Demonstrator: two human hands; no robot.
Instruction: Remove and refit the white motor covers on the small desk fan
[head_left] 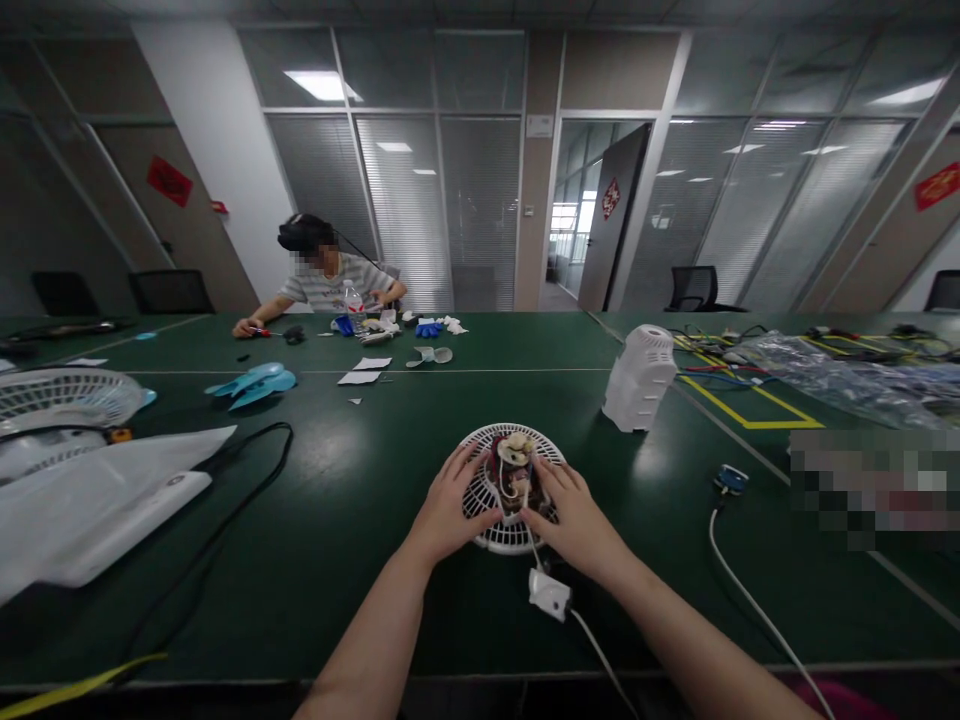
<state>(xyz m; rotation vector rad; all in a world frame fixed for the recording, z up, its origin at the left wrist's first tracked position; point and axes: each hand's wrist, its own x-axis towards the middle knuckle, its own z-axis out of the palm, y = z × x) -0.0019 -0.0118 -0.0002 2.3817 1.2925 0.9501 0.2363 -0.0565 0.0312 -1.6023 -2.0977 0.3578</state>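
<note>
A round white fan grille lies flat on the green table in front of me, with an exposed fan motor and its wires standing in its middle. My left hand grips the grille's left rim, fingers curled over it. My right hand rests on the grille's right side, fingertips pressed against the motor. A white cord runs from the motor to a small white switch box near the table's front edge.
A white fan housing stands right of the grille. Blue fan blades, a white fan guard, white plastic sheet and a black cable lie left. Another person works at the far side. Wires and plastic bags fill the right.
</note>
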